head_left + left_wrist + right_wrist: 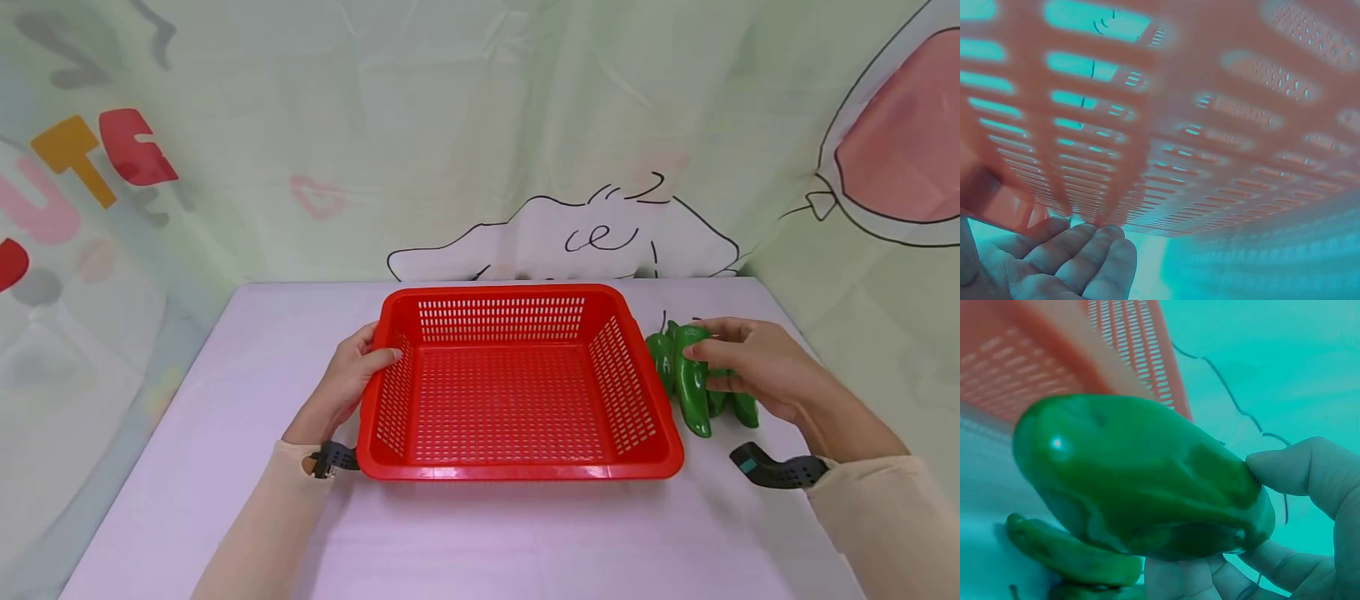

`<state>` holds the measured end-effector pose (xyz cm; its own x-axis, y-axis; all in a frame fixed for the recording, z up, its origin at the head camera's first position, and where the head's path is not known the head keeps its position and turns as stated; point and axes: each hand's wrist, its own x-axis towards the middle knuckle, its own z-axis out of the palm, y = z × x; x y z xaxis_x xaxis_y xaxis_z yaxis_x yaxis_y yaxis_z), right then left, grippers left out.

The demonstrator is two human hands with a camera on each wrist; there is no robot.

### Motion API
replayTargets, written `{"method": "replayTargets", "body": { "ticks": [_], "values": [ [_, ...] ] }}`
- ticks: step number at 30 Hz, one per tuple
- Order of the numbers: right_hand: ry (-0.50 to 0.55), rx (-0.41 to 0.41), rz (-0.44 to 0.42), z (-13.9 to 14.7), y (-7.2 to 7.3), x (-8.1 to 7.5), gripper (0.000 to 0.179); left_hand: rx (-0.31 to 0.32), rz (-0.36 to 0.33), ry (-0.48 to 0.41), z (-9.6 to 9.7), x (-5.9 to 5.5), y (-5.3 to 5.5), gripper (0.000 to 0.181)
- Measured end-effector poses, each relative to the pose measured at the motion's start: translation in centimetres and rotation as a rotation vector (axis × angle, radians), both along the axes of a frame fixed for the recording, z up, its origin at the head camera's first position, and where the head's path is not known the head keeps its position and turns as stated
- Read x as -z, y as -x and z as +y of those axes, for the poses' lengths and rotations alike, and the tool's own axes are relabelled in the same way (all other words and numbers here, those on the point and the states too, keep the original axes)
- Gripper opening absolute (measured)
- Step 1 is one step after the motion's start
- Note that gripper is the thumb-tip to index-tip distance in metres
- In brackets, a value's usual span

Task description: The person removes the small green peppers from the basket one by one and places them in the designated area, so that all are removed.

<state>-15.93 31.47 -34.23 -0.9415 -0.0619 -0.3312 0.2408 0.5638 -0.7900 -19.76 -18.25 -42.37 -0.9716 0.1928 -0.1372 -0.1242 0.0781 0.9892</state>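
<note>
A red plastic basket (517, 472) with slotted walls stands before me in the head view, with nothing in it. My left hand (347, 375) grips its left rim, thumb over the edge and fingers (1079, 253) against the outer side in the left wrist view. To the right of the basket, my right hand (757, 358) pinches a glossy green pepper (1141, 481) between thumb and fingers. Other green peppers (744, 408) lie on the table beneath and around that hand, partly hidden by it; one green pepper (1072, 553) shows below the held one in the right wrist view.
The basket and peppers are on a table with a pale lilac cover (465, 542). A printed cloth backdrop (450, 125) hangs behind the table and along both sides. Dark straps (780, 471) circle both wrists over beige sleeves.
</note>
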Motion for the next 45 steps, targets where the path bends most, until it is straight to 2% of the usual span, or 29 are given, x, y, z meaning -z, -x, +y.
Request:
{"method": "replayTargets", "body": {
  "ticks": [6, 12, 18, 25, 36, 45],
  "values": [
    [0.008, 0.011, -0.020, 0.4, -0.6, 1.6, 0.067, -0.006, -0.001, 0.004, -0.1, 0.0, -0.1, 0.060],
    [-0.050, 0.019, -0.033, 0.3, -1.5, 3.3, 0.063, -0.008, 0.001, -0.010, 0.0, 0.1, -0.1, 0.059],
    [-0.051, 0.023, -0.042, 0.2, -2.4, 4.9, 0.061, 0.001, 0.011, -0.004, 0.0, 0.1, 0.0, 0.060],
    [-0.093, 0.026, -0.029, 0.5, -2.9, 6.4, 0.057, -0.013, -0.014, -0.009, 0.0, -0.1, -0.2, 0.058],
    [-0.160, 0.043, -0.039, -0.1, -3.4, 7.3, 0.064, -0.007, -0.009, -0.007, 0.0, 0.0, -0.1, 0.059],
    [-0.199, 0.038, -0.026, -0.8, -3.5, 7.1, 0.064, -0.009, -0.010, -0.005, 0.0, 0.0, 0.0, 0.058]
  ]
}}
